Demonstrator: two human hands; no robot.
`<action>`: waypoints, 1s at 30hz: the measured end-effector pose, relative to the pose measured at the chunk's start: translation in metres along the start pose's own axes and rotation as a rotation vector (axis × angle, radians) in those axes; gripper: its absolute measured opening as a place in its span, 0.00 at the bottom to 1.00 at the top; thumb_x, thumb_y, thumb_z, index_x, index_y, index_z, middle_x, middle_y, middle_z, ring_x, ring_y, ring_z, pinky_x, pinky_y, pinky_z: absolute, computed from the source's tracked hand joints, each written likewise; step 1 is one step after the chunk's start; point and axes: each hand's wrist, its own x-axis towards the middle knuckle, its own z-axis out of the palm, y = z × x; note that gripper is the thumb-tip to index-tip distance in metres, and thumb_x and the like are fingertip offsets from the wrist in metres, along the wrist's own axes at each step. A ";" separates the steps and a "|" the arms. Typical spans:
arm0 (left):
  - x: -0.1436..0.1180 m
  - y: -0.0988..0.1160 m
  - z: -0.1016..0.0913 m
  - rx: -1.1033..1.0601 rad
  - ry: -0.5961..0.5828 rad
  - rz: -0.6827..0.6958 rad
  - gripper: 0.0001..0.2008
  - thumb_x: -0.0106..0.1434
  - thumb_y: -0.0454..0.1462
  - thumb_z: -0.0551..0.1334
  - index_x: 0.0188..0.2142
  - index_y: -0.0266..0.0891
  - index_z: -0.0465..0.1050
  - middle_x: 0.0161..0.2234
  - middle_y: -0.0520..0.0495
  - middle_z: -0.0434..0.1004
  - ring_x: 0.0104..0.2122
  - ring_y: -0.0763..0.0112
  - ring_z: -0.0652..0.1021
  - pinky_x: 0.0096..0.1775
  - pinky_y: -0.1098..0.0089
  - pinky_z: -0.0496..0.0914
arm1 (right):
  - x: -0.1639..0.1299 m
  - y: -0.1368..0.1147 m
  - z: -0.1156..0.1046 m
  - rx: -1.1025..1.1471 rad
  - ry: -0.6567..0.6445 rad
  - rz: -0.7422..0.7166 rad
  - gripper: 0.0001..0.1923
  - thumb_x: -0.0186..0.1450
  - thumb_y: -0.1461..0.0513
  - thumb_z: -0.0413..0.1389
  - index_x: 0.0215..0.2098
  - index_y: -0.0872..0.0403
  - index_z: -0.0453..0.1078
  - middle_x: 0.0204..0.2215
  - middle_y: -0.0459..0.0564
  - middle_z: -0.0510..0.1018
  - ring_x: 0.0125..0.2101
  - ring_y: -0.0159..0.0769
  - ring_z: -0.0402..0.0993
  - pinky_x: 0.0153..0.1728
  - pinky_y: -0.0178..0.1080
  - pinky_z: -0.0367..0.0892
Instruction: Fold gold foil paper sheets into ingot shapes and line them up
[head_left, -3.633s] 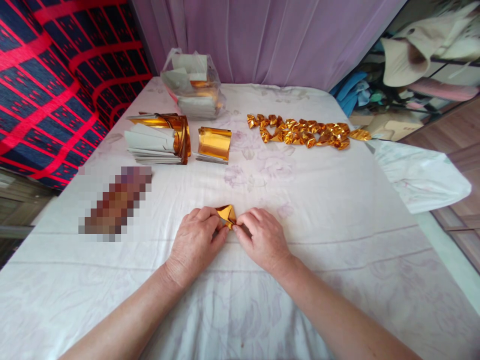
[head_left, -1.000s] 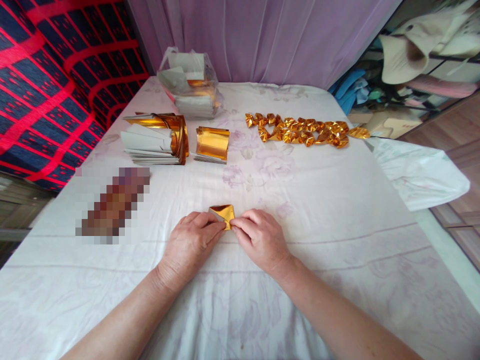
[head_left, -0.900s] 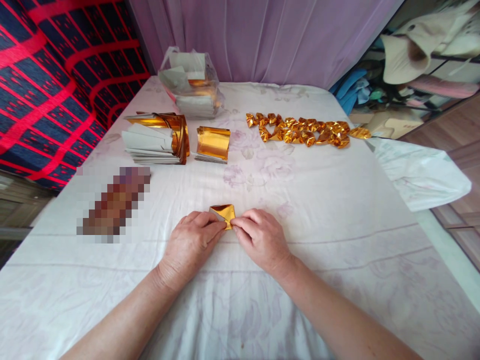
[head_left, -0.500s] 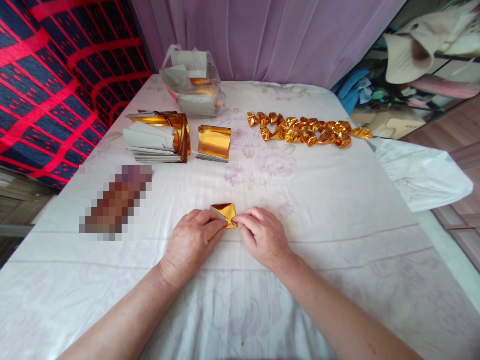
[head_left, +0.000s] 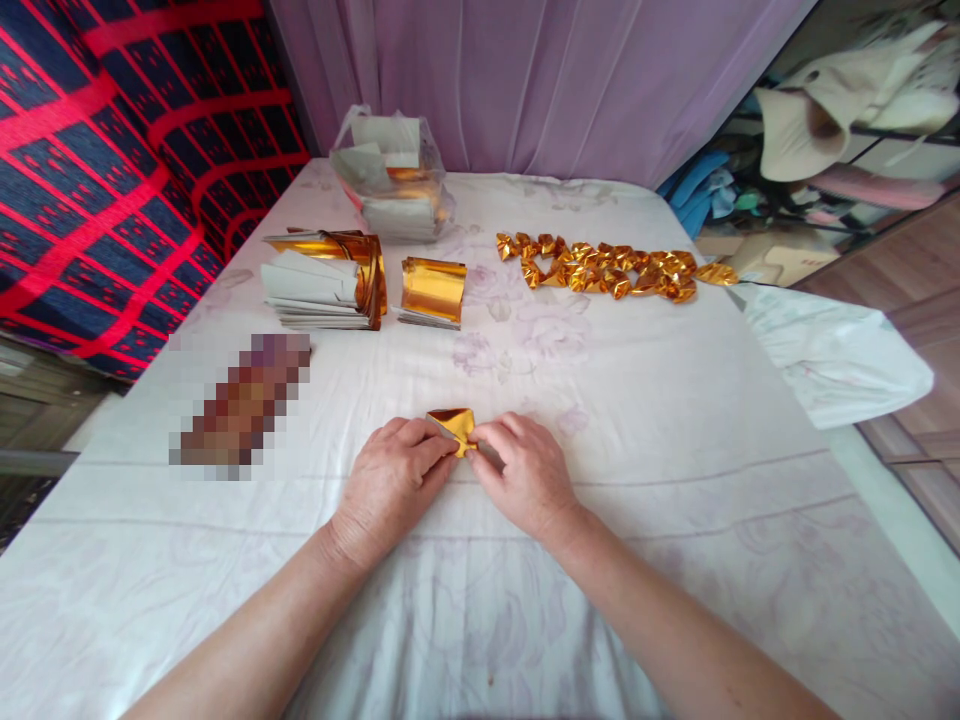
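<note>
A small sheet of gold foil paper point(head_left: 454, 420), partly folded, lies on the floral bedsheet between my hands. My left hand point(head_left: 397, 468) is closed on its left side, fingertips and thumb pressed at the near edge. With thumb and forefinger, my right hand point(head_left: 529, 462) pinches its right corner. The paper's far edge is raised a little, and my left fingers hide its left part. Beyond it stand a short stack of gold foil sheets point(head_left: 433, 290) and a larger fanned stack of grey-backed foil sheets point(head_left: 319, 285).
A clear plastic bag point(head_left: 397, 185) of sheets stands at the back. Several crumpled gold foil pieces point(head_left: 600, 268) lie in rows at the back right, by a white plastic bag point(head_left: 847, 350). A blurred-out item point(head_left: 244, 405) lies left. A purple curtain point(head_left: 525, 90) hangs behind.
My right fingers have closed tighter on the foil paper's right corner, which now looks bunched and lifted. The left hand keeps its hold. The whole view has shifted slightly.
</note>
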 end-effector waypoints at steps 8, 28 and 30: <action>0.005 0.004 0.001 -0.002 -0.025 -0.085 0.07 0.65 0.38 0.62 0.40 0.42 0.78 0.39 0.46 0.79 0.38 0.62 0.76 0.42 0.60 0.70 | 0.000 -0.002 0.003 -0.004 0.005 0.040 0.02 0.61 0.63 0.59 0.34 0.51 0.73 0.31 0.47 0.75 0.35 0.38 0.71 0.37 0.39 0.61; 0.010 0.004 0.002 -0.028 -0.046 -0.138 0.08 0.61 0.33 0.60 0.38 0.41 0.78 0.38 0.46 0.78 0.39 0.61 0.76 0.45 0.58 0.70 | 0.003 -0.002 0.008 0.021 0.018 0.087 0.02 0.60 0.63 0.60 0.33 0.50 0.73 0.31 0.47 0.76 0.36 0.37 0.72 0.37 0.38 0.61; 0.009 0.002 0.002 -0.038 -0.043 -0.120 0.09 0.61 0.32 0.59 0.38 0.41 0.78 0.38 0.46 0.78 0.40 0.61 0.77 0.45 0.58 0.70 | 0.003 -0.001 0.008 0.024 0.016 0.082 0.03 0.60 0.63 0.60 0.34 0.50 0.73 0.31 0.47 0.76 0.36 0.37 0.72 0.37 0.38 0.61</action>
